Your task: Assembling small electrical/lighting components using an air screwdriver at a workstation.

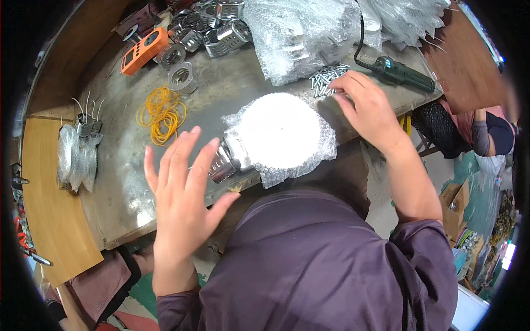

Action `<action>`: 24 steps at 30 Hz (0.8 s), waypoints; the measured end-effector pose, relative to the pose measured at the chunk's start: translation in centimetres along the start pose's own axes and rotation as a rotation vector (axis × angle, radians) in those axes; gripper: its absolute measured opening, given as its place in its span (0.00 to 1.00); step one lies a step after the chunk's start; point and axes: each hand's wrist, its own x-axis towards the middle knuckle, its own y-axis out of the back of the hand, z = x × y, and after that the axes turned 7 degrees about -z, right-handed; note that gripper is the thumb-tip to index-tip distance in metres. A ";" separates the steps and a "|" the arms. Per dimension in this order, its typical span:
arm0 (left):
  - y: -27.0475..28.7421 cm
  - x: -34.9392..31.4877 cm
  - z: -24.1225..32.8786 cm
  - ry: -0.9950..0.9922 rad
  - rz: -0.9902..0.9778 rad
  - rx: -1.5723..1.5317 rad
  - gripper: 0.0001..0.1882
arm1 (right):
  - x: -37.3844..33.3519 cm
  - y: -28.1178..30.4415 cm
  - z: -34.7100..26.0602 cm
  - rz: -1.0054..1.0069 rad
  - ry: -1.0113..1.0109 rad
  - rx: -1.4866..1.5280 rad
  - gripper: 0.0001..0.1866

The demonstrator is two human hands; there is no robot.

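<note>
My left hand (182, 185) is raised over the front edge of the bench, fingers spread, holding nothing. Close by its fingertips, a slotted shiny metal holder (222, 165) adjoins a metal bracket (237, 148) at the left side of a round, glaring white disc (280, 129). Bubble wrap (327, 144) lies under the disc, whose surface is washed out by light. My right hand (367, 107) reaches to a small pile of silver screws (323, 79), with thumb and forefinger tips apart beside them. To its right rests a dark green electric screwdriver (408, 74).
Bubble-wrapped parts (303, 38) heap along the back. Slotted metal cups (221, 36), an orange handheld device (144, 51) and a coil of yellow cord (162, 115) lie at left. Wrapped parts with wires (80, 151) stand farther left. Other people sit at both sides.
</note>
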 end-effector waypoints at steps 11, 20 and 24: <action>-3.6 2.3 -0.7 0.032 0.051 -0.581 0.42 | 2.7 0.9 0.8 -0.305 0.406 -0.533 0.16; -3.2 1.2 2.8 -0.231 0.103 -0.112 0.30 | 3.4 0.8 1.0 -0.305 0.451 -0.552 0.19; -5.9 2.6 5.4 -0.282 -0.083 -0.198 0.27 | 4.0 1.2 -2.0 -0.163 0.316 -0.078 0.15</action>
